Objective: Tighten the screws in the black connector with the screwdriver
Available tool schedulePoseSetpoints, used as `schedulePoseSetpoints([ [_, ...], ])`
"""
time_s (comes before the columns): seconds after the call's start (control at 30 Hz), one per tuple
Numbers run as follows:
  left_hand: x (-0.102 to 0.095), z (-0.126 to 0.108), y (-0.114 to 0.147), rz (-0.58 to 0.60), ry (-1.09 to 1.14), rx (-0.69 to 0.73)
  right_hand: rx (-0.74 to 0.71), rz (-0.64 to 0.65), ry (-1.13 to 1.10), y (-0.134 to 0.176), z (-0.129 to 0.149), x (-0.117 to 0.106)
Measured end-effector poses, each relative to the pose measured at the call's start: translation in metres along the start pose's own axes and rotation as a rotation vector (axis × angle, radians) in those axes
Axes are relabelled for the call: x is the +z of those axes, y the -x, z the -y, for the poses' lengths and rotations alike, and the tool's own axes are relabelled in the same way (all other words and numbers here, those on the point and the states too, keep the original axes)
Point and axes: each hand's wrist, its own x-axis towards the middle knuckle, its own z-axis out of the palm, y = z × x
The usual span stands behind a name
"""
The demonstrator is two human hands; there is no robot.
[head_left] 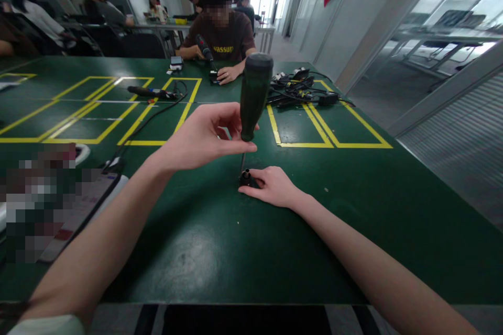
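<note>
My left hand (208,136) grips the lower end of a screwdriver (256,89) with a thick dark green handle, thumb and fingers closed round it. The tool stands nearly upright, its thin shaft pointing down. At the shaft's lower end is a small black part (245,179) with a short round stub on top; I cannot tell whether the tip touches it. My right hand (273,186) pinches this part against the green table, thumb at the near side and fingers behind.
Across the green table (188,251), a person (220,31) holds a power screwdriver (205,48) over a small black object. A heap of black cables (298,89) lies at the far right. A corded tool (151,92) rests at left, and a phone-like device (78,209) lies nearer.
</note>
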Motion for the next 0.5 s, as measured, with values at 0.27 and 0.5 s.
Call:
schedulePoseSetpoints([
  [0.27, 0.0002, 0.0014, 0.0005, -0.004, 0.017, -0.001, -0.006, -0.003, 0.004, 0.0001, -0.0001, -0.0004],
  [0.5, 0.0008, -0.0003, 0.0007, 0.001, -0.009, 0.011, -0.004, -0.006, -0.003, -0.0001, -0.0004, 0.0006],
])
